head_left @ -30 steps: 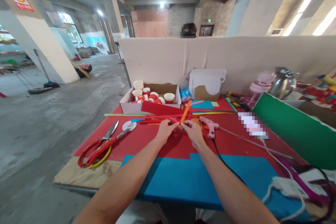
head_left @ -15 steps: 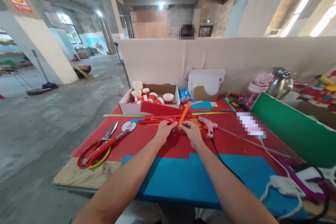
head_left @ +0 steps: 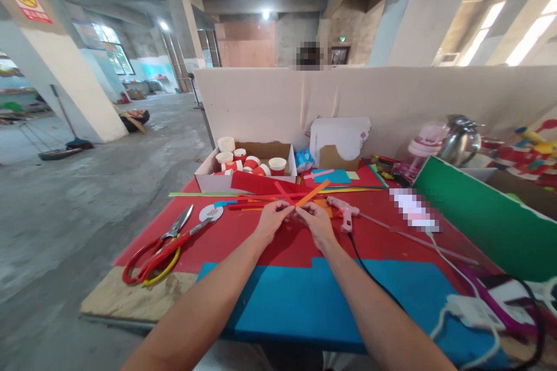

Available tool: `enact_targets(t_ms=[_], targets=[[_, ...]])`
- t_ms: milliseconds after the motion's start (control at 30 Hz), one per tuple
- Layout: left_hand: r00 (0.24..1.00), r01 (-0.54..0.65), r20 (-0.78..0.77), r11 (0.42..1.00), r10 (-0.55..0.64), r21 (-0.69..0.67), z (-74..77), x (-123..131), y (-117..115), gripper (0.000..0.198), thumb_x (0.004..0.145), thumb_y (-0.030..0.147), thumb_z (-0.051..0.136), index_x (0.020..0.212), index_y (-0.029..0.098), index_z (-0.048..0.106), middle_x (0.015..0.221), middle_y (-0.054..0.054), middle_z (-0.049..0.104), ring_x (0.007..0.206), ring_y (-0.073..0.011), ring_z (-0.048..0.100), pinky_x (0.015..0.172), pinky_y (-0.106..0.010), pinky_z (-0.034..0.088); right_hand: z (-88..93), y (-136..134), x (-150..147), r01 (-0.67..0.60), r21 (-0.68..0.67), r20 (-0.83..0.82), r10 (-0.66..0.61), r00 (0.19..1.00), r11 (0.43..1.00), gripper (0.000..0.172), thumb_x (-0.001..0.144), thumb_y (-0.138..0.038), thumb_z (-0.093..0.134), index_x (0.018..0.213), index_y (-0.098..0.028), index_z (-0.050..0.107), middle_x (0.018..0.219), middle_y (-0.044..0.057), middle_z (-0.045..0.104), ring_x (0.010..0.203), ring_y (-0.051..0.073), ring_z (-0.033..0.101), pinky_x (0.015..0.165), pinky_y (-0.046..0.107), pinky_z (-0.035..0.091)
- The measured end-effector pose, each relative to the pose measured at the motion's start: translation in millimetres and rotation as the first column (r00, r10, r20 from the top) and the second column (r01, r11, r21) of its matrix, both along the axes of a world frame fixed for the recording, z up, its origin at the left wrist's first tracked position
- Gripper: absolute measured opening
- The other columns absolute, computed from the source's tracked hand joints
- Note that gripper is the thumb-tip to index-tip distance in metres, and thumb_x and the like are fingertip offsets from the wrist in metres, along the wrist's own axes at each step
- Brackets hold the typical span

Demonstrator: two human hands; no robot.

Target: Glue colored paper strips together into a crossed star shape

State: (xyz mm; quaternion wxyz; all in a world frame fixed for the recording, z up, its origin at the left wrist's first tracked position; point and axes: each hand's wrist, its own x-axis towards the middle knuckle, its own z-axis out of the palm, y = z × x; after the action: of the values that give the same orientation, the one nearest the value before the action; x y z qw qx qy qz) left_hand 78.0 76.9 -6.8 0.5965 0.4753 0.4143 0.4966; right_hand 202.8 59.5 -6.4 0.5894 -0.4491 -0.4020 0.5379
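Note:
Over the red sheet on the table, my left hand [head_left: 273, 221] pinches the lower end of a red paper strip [head_left: 282, 192] that slants up to the left. Close beside it, my right hand [head_left: 317, 224] is closed on an orange paper strip [head_left: 315, 191] slanting up to the right. The two strips meet at my fingertips in a V; whether they are joined is hidden. Just right of my right hand lies a pink glue gun [head_left: 345, 212] with a black cord. More red and orange strips [head_left: 248, 205] lie flat behind my hands.
Large scissors [head_left: 161, 252] with red handles rest at the left near a round white disc [head_left: 212, 212]. Behind stands a box [head_left: 202, 181] of red-and-white paper cups. At right are a green panel [head_left: 483, 220], a metal jug [head_left: 462, 140] and a power strip [head_left: 472, 312].
The orange strip has tipped from steep to a flatter slant toward the right. The red strip has swung up to the left. Both hands stay close together in about the same place.

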Motion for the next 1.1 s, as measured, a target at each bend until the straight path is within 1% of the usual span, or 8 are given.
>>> enact_targets(t_ms=[133, 233, 333, 500, 600, 800, 900, 1100], targets=[[0.998, -0.039, -0.038, 0.999, 0.040, 0.032, 0.3, -1.1, 1.9, 0.025, 0.058, 0.034, 0.072, 0.063, 0.013, 0.059, 0.055, 0.001, 0.056, 0.051, -0.0078, 0.048, 0.050, -0.020, 0.037, -0.5, 0.1, 1.0, -0.037, -0.006, -0.013, 0.037, 0.999, 0.999, 0.034, 0.051, -0.041, 0.077, 0.069, -0.017, 0.062, 0.066, 0.001, 0.067, 0.061, 0.015, 0.062, 0.068, 0.031, 0.052], [0.997, -0.041, -0.060, 0.998, 0.043, 0.037, 0.5, -0.8, 2.2, 0.023, 0.058, 0.033, 0.071, 0.063, 0.013, 0.060, 0.056, 0.000, 0.057, 0.051, -0.0083, 0.049, 0.051, -0.021, 0.037, -1.1, 0.4, -0.5, -0.005, -0.011, -0.014, 0.005, 1.000, 1.000, 0.033, 0.051, -0.041, 0.077, 0.068, -0.017, 0.061, 0.065, 0.001, 0.067, 0.061, 0.016, 0.062, 0.067, 0.032, 0.052], [0.999, -0.032, -0.034, 0.999, 0.032, 0.005, 1.0, -0.1, 1.5, 0.023, 0.057, 0.032, 0.072, 0.065, 0.013, 0.061, 0.057, 0.001, 0.058, 0.051, -0.0084, 0.049, 0.051, -0.021, 0.038, -1.8, 0.3, -2.9, 0.019, 0.000, -0.012, -0.019, 1.000, 1.000, 0.032, 0.052, -0.041, 0.076, 0.065, -0.017, 0.060, 0.063, 0.002, 0.066, 0.059, 0.017, 0.062, 0.068, 0.033, 0.052], [0.999, -0.048, 0.020, 0.999, 0.048, -0.012, 2.5, -1.3, 0.7, 0.024, 0.055, 0.031, 0.073, 0.064, 0.013, 0.060, 0.055, 0.001, 0.057, 0.051, -0.0082, 0.048, 0.052, -0.021, 0.038, -0.6, -0.5, -2.7, -0.026, -0.004, -0.020, 0.026, 0.999, 1.000, 0.028, 0.052, -0.036, 0.076, 0.066, -0.017, 0.060, 0.064, 0.001, 0.066, 0.059, 0.017, 0.063, 0.071, 0.034, 0.052], [0.998, -0.019, 0.064, 1.000, 0.019, -0.004, 2.8, -2.7, 0.9, 0.023, 0.056, 0.030, 0.073, 0.063, 0.013, 0.060, 0.054, 0.002, 0.055, 0.050, -0.0077, 0.047, 0.052, -0.021, 0.037, 0.1, -0.2, -1.0, -0.081, -0.040, -0.121, 0.075, 0.990, 0.996, 0.031, 0.050, -0.033, 0.078, 0.069, -0.019, 0.058, 0.067, -0.002, 0.066, 0.059, 0.015, 0.064, 0.070, 0.034, 0.053], [0.996, 0.043, 0.081, 0.999, -0.042, -0.008, 0.7, -1.9, 2.2, 0.024, 0.055, 0.030, 0.074, 0.063, 0.012, 0.062, 0.056, 0.000, 0.058, 0.051, -0.0071, 0.048, 0.052, -0.020, 0.037, -1.1, 0.1, 0.3, -0.199, -0.065, -0.330, 0.168, 0.929, 0.978, 0.034, 0.047, -0.035, 0.081, 0.067, -0.018, 0.059, 0.061, -0.001, 0.065, 0.062, 0.016, 0.065, 0.072, 0.035, 0.053], [0.997, 0.037, 0.069, 0.999, -0.035, -0.022, 1.0, -1.3, 2.4, 0.023, 0.053, 0.030, 0.074, 0.062, 0.012, 0.062, 0.056, 0.000, 0.059, 0.051, -0.0073, 0.049, 0.052, -0.020, 0.036, -0.6, -0.6, 1.6, -0.229, -0.051, -0.337, 0.199, 0.920, 0.972, 0.034, 0.048, -0.031, 0.083, 0.070, -0.018, 0.061, 0.063, -0.002, 0.066, 0.061, 0.014, 0.063, 0.072, 0.032, 0.053], [0.996, 0.010, 0.088, 0.998, -0.004, -0.068, -1.4, -2.2, 4.8, 0.025, 0.051, 0.030, 0.076, 0.062, 0.011, 0.062, 0.056, 0.000, 0.060, 0.050, -0.0081, 0.051, 0.051, -0.021, 0.037, 2.8, -2.1, 3.7, -0.214, -0.077, -0.269, 0.186, 0.945, 0.974, 0.031, 0.051, -0.032, 0.081, 0.072, -0.020, 0.062, 0.065, -0.004, 0.065, 0.060, 0.010, 0.061, 0.068, 0.026, 0.052]])
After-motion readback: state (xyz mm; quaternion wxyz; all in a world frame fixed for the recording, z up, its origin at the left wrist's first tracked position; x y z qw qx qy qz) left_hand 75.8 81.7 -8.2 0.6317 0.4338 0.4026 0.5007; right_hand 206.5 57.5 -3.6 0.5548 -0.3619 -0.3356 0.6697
